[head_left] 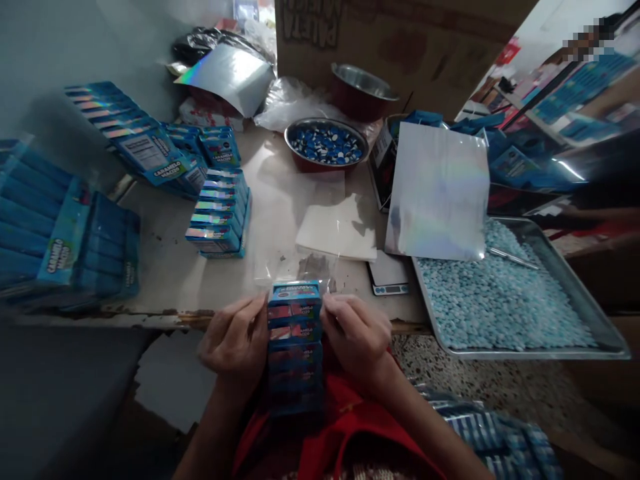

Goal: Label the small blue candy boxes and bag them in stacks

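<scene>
A row of small blue candy boxes [295, 357] labelled "Caramelo Macizo" sits upright in front of me at the table's near edge, seemingly inside a clear plastic bag [267, 267]. My left hand [235, 337] is closed, its fingertips pinching the bag's edge at the left of the row. On the other side my right hand [357, 327] is closed too, thumb and fingers pinching the film near the top right corner of the boxes. Another row of blue boxes [217, 217] stands on the table beyond my left hand. A sheet of clear film and white paper [337, 230] lies ahead.
Wrapped blue box packs [65, 233] stand at left, with more stacked boxes [145, 143] behind. A bowl of blue-and-white pieces [327, 147] sits at the back. Right are a small scale [390, 275], a silvery sheet [440, 193] and a metal tray [613, 343] of pale blue candies.
</scene>
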`<state>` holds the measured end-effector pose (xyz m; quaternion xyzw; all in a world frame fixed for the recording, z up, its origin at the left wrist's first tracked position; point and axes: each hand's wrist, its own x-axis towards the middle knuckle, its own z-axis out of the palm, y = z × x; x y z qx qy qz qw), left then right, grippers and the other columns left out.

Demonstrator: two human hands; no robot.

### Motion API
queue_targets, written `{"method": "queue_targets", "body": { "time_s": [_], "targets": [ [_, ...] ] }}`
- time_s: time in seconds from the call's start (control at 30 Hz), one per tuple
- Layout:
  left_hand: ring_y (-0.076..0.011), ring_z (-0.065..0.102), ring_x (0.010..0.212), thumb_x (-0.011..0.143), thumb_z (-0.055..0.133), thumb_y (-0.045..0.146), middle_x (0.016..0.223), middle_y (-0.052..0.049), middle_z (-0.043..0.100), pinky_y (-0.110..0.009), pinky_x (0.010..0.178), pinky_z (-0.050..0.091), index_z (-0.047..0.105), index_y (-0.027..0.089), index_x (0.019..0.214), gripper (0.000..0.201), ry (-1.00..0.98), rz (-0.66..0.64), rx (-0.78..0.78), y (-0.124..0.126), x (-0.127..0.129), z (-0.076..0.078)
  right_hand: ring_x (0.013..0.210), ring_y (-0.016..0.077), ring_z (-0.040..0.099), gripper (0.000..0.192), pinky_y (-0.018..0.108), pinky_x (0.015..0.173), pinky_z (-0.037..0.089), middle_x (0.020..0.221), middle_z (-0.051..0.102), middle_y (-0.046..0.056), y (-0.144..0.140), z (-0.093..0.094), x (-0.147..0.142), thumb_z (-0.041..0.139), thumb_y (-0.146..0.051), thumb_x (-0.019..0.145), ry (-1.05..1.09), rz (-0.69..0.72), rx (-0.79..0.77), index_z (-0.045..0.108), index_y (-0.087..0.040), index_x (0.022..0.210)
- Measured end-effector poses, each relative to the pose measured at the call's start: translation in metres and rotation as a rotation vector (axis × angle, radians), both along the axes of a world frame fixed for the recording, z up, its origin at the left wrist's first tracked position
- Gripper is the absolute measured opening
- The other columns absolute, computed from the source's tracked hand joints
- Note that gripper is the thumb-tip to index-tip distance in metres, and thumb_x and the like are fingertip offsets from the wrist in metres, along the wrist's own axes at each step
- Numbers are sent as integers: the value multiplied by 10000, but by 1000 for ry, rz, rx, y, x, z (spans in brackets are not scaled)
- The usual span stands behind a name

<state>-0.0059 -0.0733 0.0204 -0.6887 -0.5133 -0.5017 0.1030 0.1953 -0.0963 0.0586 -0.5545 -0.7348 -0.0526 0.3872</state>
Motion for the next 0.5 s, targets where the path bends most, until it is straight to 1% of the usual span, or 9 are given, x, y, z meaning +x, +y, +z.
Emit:
{"method": "queue_targets", "body": {
  "time_s": [0.07, 0.13, 0.2, 0.27, 0.3, 0.37, 0.4, 0.43, 0.5],
  "targets": [
    [-199, 720, 869, 792, 793, 75, 997, -68, 762, -331, 861, 580, 714, 226, 1125, 374, 77, -77, 77, -7, -11, -13, 752, 110, 701, 110, 235, 697, 497, 860, 768, 3, -8, -13, 5, 611, -149, 969, -2, 74, 53, 679, -234, 958],
    [-202, 717, 879, 759, 817, 64, 984, -69, 751, -331, 858, 584, 697, 221, 1150, 438, 143, -129, 129, -13, -20, -25, 785, 118, 711, 107, 244, 731, 505, 902, 775, 8, -13, -25, 10, 651, -154, 952, -26, 119, 101, 655, -229, 1027],
    [-209, 715, 889, 742, 825, 56, 963, -71, 743, -336, 852, 587, 690, 213, 1134, 444, 168, -150, 160, -16, -24, -34, 789, 130, 709, 140, 258, 732, 493, 920, 769, 17, -13, -35, 12, 679, -154, 934, -47, 127, 151, 627, -217, 1048],
    [-208, 712, 885, 757, 814, 77, 930, -63, 738, -336, 845, 585, 686, 212, 1063, 359, 141, -128, 163, -16, -21, -42, 784, 137, 700, 147, 263, 719, 474, 913, 754, 24, -8, -44, 9, 670, -131, 925, -29, 91, 188, 591, -210, 1021],
    [-205, 712, 880, 781, 800, 112, 913, -59, 734, -336, 842, 584, 678, 210, 1020, 286, 91, -90, 130, -13, -18, -45, 780, 138, 693, 144, 263, 710, 465, 905, 743, 27, -4, -48, 7, 651, -116, 927, -10, 56, 187, 573, -209, 1004],
    [-197, 717, 851, 840, 757, 231, 898, -56, 728, -326, 813, 586, 652, 199, 972, 172, -96, 20, -15, -7, -8, -52, 749, 136, 668, 123, 261, 680, 445, 870, 716, 24, 4, -56, 2, 598, -104, 940, 25, -14, 162, 547, -211, 976],
    [-194, 721, 830, 860, 731, 303, 902, -57, 728, -315, 777, 590, 639, 190, 972, 184, -213, 67, -121, -3, -3, -56, 735, 135, 655, 106, 262, 670, 439, 858, 705, 23, 7, -59, 1, 572, -111, 949, 33, -39, 140, 545, -211, 970],
    [-192, 725, 811, 867, 711, 368, 910, -60, 731, -300, 727, 591, 630, 181, 986, 236, -322, 95, -237, 0, 0, -59, 726, 135, 647, 91, 264, 667, 437, 851, 699, 22, 9, -62, 0, 552, -120, 957, 39, -51, 117, 549, -211, 967],
    [-193, 732, 774, 846, 703, 450, 906, -60, 741, -274, 637, 581, 616, 169, 1007, 335, -479, 107, -423, 3, 4, -65, 732, 137, 647, 81, 269, 685, 442, 843, 701, 19, 11, -65, 0, 538, -135, 965, 52, -47, 93, 564, -211, 952]
  ]
}}
